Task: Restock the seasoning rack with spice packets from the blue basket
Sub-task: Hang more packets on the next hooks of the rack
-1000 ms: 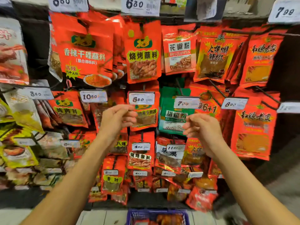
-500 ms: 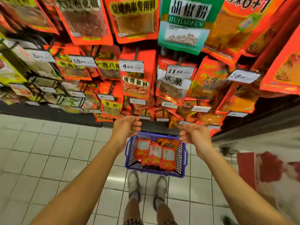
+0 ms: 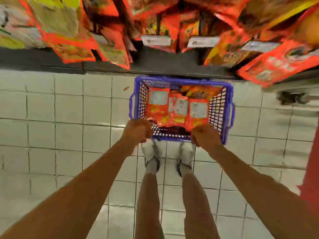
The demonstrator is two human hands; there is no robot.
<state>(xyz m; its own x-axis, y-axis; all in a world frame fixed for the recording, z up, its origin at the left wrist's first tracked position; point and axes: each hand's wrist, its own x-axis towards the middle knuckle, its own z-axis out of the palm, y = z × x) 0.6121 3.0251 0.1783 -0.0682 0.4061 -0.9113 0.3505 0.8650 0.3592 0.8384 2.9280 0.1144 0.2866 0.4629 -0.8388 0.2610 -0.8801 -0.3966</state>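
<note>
Both hands reach low over the blue basket (image 3: 229, 100) on the floor. The spice packets (image 3: 177, 107) lie overlapped inside. The left hand (image 3: 137, 130) and right hand (image 3: 205, 136) are blurred, so I cannot tell either grip; a hasty grab could lift several slippery packets and drop one.

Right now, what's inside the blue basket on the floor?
The blue basket holds orange-red spice packets with pale labels, overlapping. Whatever lies under them is covered.
</note>
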